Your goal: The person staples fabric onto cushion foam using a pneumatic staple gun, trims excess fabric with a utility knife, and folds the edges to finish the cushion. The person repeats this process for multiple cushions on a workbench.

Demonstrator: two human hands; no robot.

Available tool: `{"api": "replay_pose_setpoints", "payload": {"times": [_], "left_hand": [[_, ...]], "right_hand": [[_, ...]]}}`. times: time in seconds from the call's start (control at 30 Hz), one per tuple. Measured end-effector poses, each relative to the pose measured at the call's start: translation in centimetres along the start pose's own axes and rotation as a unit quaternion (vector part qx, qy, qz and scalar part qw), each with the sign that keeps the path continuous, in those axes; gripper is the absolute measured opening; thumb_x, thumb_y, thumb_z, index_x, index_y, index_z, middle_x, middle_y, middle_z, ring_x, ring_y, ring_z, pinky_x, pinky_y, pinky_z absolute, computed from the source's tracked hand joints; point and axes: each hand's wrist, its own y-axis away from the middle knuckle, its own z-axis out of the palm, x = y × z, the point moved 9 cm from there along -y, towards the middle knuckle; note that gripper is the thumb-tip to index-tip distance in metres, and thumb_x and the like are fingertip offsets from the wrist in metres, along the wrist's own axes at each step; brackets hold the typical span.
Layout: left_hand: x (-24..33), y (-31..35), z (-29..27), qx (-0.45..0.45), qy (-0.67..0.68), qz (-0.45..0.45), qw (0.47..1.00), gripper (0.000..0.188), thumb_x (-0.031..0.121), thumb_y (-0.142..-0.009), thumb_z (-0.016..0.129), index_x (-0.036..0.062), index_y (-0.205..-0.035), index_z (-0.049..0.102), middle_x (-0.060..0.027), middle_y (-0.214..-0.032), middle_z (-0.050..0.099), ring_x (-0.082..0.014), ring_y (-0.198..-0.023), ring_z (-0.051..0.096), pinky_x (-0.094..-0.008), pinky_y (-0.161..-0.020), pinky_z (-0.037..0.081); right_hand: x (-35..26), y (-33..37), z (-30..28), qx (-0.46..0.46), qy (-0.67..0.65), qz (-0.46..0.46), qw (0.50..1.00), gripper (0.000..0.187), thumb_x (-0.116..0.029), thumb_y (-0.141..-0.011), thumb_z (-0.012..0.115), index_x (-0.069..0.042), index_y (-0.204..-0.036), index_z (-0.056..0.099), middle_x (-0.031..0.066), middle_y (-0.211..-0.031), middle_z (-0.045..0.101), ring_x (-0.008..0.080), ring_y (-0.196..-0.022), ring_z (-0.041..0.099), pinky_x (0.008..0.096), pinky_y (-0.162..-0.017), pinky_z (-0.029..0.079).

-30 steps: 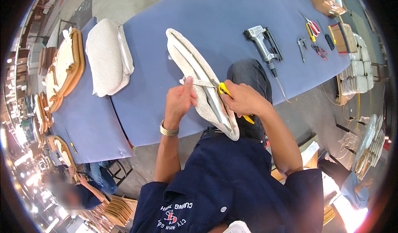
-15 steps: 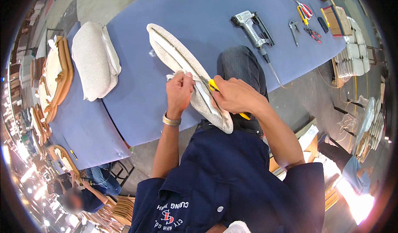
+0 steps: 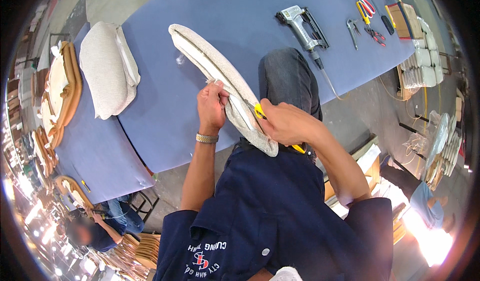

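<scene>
A long, curved padded piece (image 3: 235, 78) in pale cream fabric slants from over the table down to my lap, its open side showing a white strip along the middle. My left hand (image 3: 212, 106) is closed on the loose fabric edge (image 3: 212, 80) at the strip's left side. My right hand (image 3: 290, 123) is wrapped round a yellow-handled tool (image 3: 259, 111), whose thin dark tip points at the strip. Most of that tool is hidden by my fingers, so its exact kind does not show.
On the blue table (image 3: 210, 11) lie a staple gun (image 3: 305, 28) with an air hose, scissors (image 3: 366, 11), and red-handled pliers (image 3: 375, 36). Another cream padded piece (image 3: 107, 71) rests at left, near wooden-edged frames (image 3: 70, 91). A person (image 3: 105, 226) works at lower left.
The padded piece's far end has shifted slightly left and up in view. My left hand has moved a little up along the fabric edge; both hands keep their grips.
</scene>
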Motion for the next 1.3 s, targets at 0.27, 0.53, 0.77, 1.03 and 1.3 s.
{"api": "replay_pose_setpoints", "payload": {"times": [0.27,0.53,0.77,1.03,1.3], "left_hand": [[-0.1,0.0,-0.6,0.006,0.041,-0.021,0.999,0.026,0.015,-0.100,0.063,0.0032,-0.076,0.062,-0.0025,-0.067,0.057,-0.0083,-0.051,0.042,-0.0227,-0.047,0.032],[10.1,6.3,4.3,-0.163,-0.475,0.165,0.849,0.036,0.022,-0.102,0.061,0.0012,-0.074,0.069,-0.0009,-0.061,0.061,-0.0065,-0.055,0.052,-0.0229,-0.050,0.038],[4.6,7.4,-0.6,-0.119,-0.338,-0.069,0.931,0.057,0.039,-0.111,0.047,-0.0009,-0.080,0.072,-0.0075,-0.064,0.067,-0.0092,-0.050,0.054,-0.0229,-0.048,0.042],[4.0,6.5,7.9,-0.141,-0.700,0.030,0.699,0.071,0.055,-0.102,0.054,0.0010,-0.058,0.068,-0.0146,-0.046,0.054,-0.0315,-0.043,0.055,-0.0426,-0.050,0.045],[-0.7,5.9,3.6,-0.188,-0.405,-0.030,0.894,0.064,0.041,-0.106,0.058,0.0017,-0.056,0.065,-0.0061,-0.047,0.057,-0.0164,-0.043,0.056,-0.0343,-0.047,0.044]], "right_hand": [[1.5,3.3,3.9,0.039,-0.045,0.013,0.998,0.030,-0.022,-0.103,0.053,0.007,-0.105,0.043,0.0317,-0.072,0.064,0.0541,-0.073,0.065,0.0586,-0.068,0.050],[1.3,4.9,4.3,0.050,-0.020,0.082,0.995,0.034,-0.024,-0.101,0.054,0.008,-0.109,0.047,0.0337,-0.077,0.066,0.0537,-0.078,0.067,0.0608,-0.075,0.052],[1.5,4.7,4.0,0.067,-0.030,0.056,0.996,0.032,-0.023,-0.100,0.055,0.008,-0.108,0.048,0.0330,-0.076,0.066,0.0542,-0.076,0.066,0.0618,-0.073,0.052],[1.4,4.6,3.8,0.066,-0.005,0.073,0.995,0.032,-0.022,-0.099,0.056,0.008,-0.108,0.048,0.0335,-0.076,0.066,0.0542,-0.077,0.066,0.0622,-0.073,0.052],[2.3,4.4,3.5,0.039,-0.030,0.061,0.997,0.031,-0.023,-0.101,0.055,0.006,-0.108,0.047,0.0338,-0.077,0.066,0.0554,-0.077,0.065,0.0625,-0.073,0.051]]}}
